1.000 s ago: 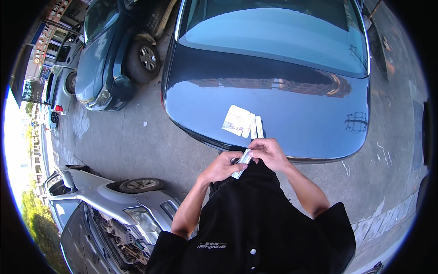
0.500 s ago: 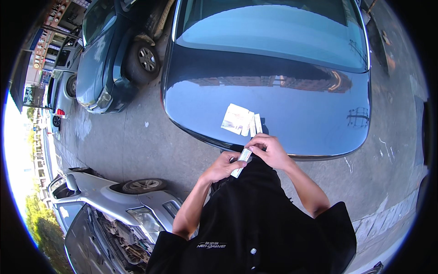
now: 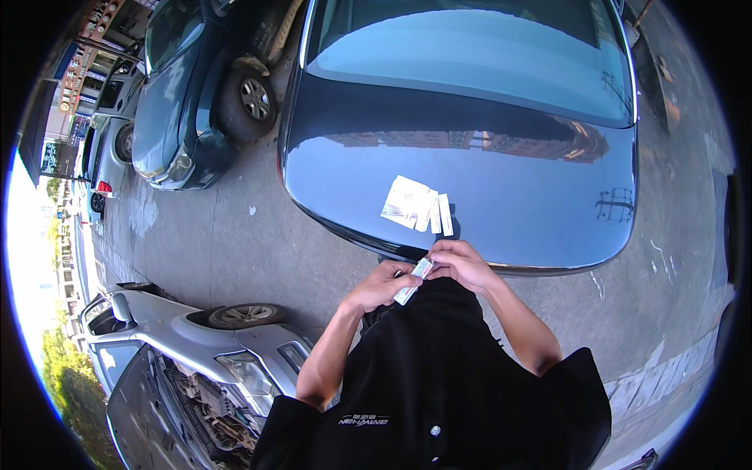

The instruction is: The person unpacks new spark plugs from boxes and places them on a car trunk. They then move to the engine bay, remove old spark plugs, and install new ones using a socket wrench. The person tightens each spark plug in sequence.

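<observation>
My left hand (image 3: 377, 287) is closed round a small, slim white box (image 3: 412, 284) with coloured print, its thumb lying across the front. At the box's upper end, the fingers of my right hand (image 3: 464, 266) are pinched together on the end or flap; the exact contact is partly hidden. Just beyond my hands, a flat white printed sheet or packet (image 3: 405, 200) rests on the dark car's trunk lid (image 3: 533, 211). Beside it on the right lie two narrow white pieces, an inner strip (image 3: 435, 216) and an outer strip (image 3: 446, 215).
The dark car's rear window (image 3: 470, 59) rises past the trunk lid. To the left stands a dark SUV (image 3: 168, 117) on the concrete ground (image 3: 243, 211). A silver car (image 3: 188, 325) with its engine bay exposed is at the lower left.
My right hand has drawn slightly toward me, off the trunk's edge, and more of the narrow white strips shows. The small box stays in my left hand, barely shifted.
</observation>
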A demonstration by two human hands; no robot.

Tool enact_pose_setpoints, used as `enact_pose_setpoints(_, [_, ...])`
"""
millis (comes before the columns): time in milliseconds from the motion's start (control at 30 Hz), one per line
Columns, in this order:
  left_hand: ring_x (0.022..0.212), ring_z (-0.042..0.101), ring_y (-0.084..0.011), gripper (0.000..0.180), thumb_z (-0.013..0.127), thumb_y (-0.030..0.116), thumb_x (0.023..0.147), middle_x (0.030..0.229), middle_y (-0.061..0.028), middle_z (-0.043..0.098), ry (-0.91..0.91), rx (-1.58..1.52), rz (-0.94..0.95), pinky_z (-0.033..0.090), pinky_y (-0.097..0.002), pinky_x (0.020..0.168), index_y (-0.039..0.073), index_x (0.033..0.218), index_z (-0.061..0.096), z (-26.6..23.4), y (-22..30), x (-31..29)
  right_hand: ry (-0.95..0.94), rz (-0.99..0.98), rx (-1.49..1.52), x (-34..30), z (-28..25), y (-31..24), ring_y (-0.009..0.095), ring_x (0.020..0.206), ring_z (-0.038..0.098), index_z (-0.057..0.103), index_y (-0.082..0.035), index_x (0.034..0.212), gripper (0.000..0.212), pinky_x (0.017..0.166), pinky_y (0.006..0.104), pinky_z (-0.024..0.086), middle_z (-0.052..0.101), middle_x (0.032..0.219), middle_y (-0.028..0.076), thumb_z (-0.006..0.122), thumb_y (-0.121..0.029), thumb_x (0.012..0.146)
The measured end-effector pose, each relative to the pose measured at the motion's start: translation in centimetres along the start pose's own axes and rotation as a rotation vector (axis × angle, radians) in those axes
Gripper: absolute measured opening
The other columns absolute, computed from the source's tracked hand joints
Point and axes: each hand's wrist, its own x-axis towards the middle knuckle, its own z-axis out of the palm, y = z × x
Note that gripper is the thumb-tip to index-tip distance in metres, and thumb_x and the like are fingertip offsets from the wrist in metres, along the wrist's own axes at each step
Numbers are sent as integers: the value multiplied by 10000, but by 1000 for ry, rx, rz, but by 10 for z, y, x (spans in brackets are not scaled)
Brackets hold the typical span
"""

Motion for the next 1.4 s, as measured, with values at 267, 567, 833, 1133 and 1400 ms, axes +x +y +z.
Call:
enact_pose_setpoints(267, [562, 481, -27, 217, 688, 238, 1021, 764, 35, 609, -15, -12, 7, 297, -218, 448, 25, 1039, 726, 1, 3, -2, -22, -3, 4, 1, 1, -1, 227, 1037, 755, 718, 30, 1144, 159, 937, 395, 638, 760, 1088, 138, 679, -95, 1054])
enact_pose_setpoints(567, [538, 449, -32, 229, 718, 253, 1006, 693, 41, 582, 60, 142, 125, 303, -241, 453, 35, 942, 748, 4, 6, 2, 3, -5, -84, 8, -3, 1, 222, 1032, 754, 710, 29, 1138, 174, 917, 392, 659, 750, 1101, 131, 691, -126, 1061])
enact_pose_setpoints(833, [537, 447, -34, 247, 728, 267, 1004, 699, 42, 579, 55, 143, 50, 306, -247, 457, 26, 959, 754, 1, 9, 3, 3, 52, -153, 9, -4, -4, 158, 940, 708, 690, 0, 1141, 214, 869, 349, 659, 698, 1043, 73, 695, -205, 1077])
enact_pose_setpoints(1133, [641, 559, -68, 247, 719, 266, 997, 768, -2, 658, -15, 131, 90, 416, -249, 549, 23, 965, 747, -4, 6, -1, 244, -90, 114, 14, -13, -3, 173, 831, 751, 636, -23, 1118, 213, 711, 299, 613, 753, 984, 97, 651, -235, 1107])
enact_pose_setpoints(1400, [787, 627, -102, 483, 775, 440, 961, 1042, -131, 754, -39, -452, 289, 503, -245, 707, -10, 1131, 737, -7, -10, 4, 345, -217, 53, 9, 13, -12, 126, 719, 708, 646, -28, 1088, 182, 622, 269, 554, 714, 838, 53, 663, -209, 1100])
